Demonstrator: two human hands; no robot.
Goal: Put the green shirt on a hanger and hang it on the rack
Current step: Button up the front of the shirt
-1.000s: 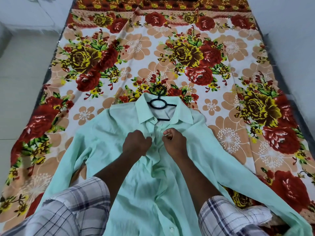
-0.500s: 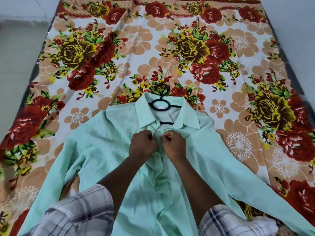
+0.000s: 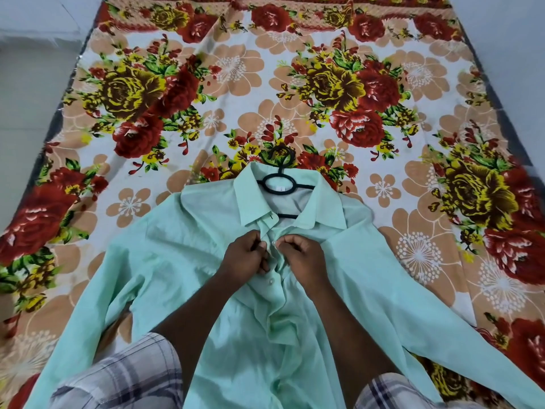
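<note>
One green shirt [image 3: 177,261] lies front-up on the floral sheet [image 3: 132,93], sleeves spread to both sides. At the left hand [image 3: 246,258], the fingers are curled, pinching the placket edge just below the collar. The black hanger [image 3: 278,186] sits inside the neck opening, hook projecting past the collar onto the sheet. At the right hand [image 3: 302,256], the fingers are curled, pinching the opposite placket edge.

no legible text, neck label [image 3: 279,188] of green shirt [image 3: 177,261] unreadably small
</note>
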